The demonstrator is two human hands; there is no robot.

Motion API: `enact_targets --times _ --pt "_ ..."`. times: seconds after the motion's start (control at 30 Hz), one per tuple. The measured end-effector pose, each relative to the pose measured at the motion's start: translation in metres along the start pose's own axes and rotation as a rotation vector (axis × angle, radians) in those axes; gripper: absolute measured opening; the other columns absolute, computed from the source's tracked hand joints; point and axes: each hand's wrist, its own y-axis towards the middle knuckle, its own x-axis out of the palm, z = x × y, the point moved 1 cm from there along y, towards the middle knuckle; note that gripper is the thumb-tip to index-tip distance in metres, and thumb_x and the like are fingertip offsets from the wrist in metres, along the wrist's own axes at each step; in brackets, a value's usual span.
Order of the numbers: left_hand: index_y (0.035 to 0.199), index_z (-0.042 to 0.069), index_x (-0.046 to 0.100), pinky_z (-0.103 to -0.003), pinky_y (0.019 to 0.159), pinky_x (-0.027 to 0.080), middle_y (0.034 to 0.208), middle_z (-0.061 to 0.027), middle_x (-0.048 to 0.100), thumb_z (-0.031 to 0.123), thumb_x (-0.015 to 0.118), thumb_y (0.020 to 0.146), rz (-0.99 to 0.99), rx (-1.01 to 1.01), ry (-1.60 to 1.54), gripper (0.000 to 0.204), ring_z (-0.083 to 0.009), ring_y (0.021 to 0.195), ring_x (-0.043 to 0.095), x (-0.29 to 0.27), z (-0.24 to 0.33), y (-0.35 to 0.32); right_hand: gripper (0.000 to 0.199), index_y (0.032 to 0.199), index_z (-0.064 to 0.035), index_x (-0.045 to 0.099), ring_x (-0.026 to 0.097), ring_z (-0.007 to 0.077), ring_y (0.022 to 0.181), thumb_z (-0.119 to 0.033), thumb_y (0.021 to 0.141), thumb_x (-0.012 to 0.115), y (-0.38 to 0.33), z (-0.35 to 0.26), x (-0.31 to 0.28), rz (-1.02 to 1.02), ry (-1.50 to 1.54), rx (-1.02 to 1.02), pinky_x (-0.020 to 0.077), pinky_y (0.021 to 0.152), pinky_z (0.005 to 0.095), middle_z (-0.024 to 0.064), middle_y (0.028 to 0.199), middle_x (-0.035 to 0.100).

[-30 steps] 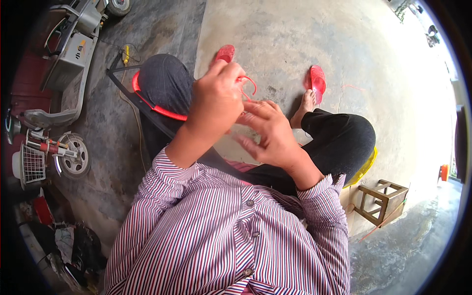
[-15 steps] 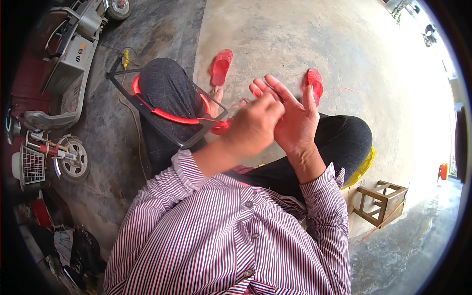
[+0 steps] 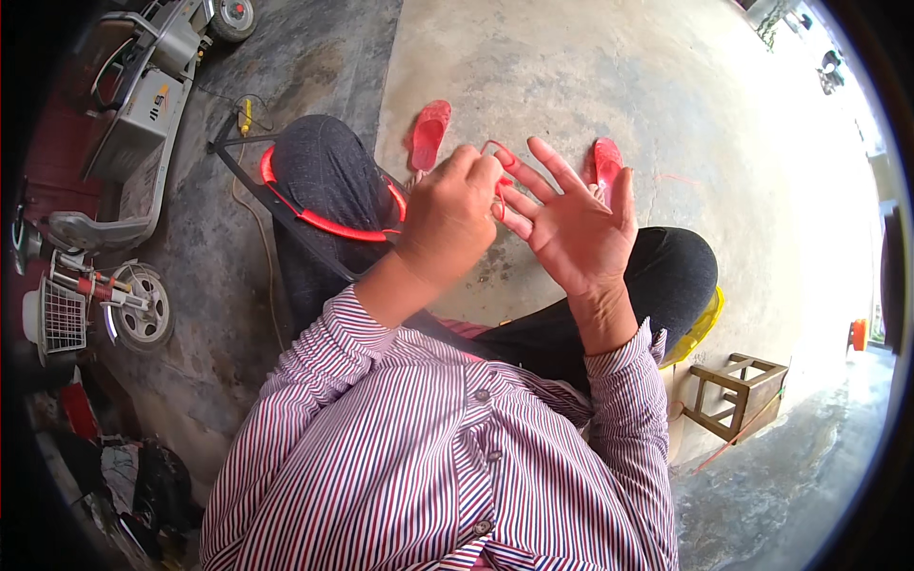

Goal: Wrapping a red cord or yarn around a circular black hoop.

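Observation:
My left hand (image 3: 452,219) is closed, pinching a thin red cord (image 3: 497,145) near the fingertips of the other hand. My right hand (image 3: 583,233) is turned palm up with its fingers spread, and the cord loops around some of its fingers. Over my left knee sits a dark metal frame (image 3: 228,157). Part of it is wrapped in red cord (image 3: 338,228). My left forearm and hand cover the frame's near right part.
Two red slippers (image 3: 431,128) lie on the concrete floor ahead of me. A grey electric scooter (image 3: 148,109) stands at the left, beside a wheel (image 3: 143,306). At the right are a wooden stool (image 3: 738,395) and something yellow (image 3: 700,328) beside my right thigh. A yellow-handled tool (image 3: 246,116) lies beyond the frame.
My left hand has moved up and left, off the right palm to its fingertips. The right hand has opened out, its fingers spreading, and the cord loops now show between the hands.

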Motion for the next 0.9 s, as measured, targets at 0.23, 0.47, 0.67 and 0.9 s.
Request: enact_targets --times 0.23,0.47,0.67,0.9 --pt "0.087 0.002 0.053 -0.043 0.063 0.049 0.084 -0.0147 0.058 -0.007 0.060 0.075 0.122 -0.032 -0.159 0.016 -0.0369 0.075 0.061 -0.008 -0.011 0.007 0.094 0.138 0.0103 0.039 0.048 0.0405 0.127 -0.071 0.091 0.038 0.000 -0.005 -0.005 0.116 -0.037 -0.024 0.0431 0.102 0.0485 0.0313 0.140 0.043" --pt "0.090 0.001 0.058 -0.033 0.065 0.052 0.084 -0.0127 0.066 -0.009 0.059 0.083 0.049 -0.145 -0.341 0.012 -0.0242 0.072 0.067 0.001 -0.011 -0.002 0.088 0.134 0.0091 0.045 0.052 0.0356 0.123 -0.068 0.091 0.040 -0.001 -0.005 -0.015 0.184 -0.055 -0.053 0.0452 0.100 0.0476 0.0271 0.137 0.048" --pt "0.090 -0.001 0.058 -0.027 0.066 0.052 0.082 -0.0049 0.066 -0.010 0.053 0.089 -0.331 -0.548 -0.878 0.010 -0.0113 0.076 0.064 0.010 -0.010 -0.010 0.086 0.136 0.0036 0.046 0.055 0.0333 0.120 -0.069 0.090 0.040 -0.002 0.000 -0.008 0.211 -0.101 -0.057 0.0487 0.093 0.0452 0.0234 0.135 0.051" --pt "0.083 0.004 0.061 -0.035 0.075 0.049 0.088 -0.0072 0.067 0.000 0.062 0.080 -0.630 -0.102 -0.698 0.006 -0.0239 0.077 0.065 -0.007 0.018 -0.007 0.082 0.137 0.0022 0.045 0.057 0.0336 0.118 -0.067 0.093 0.034 -0.003 0.006 -0.011 0.016 -0.267 0.178 0.0472 0.097 0.0406 0.0241 0.135 0.051"
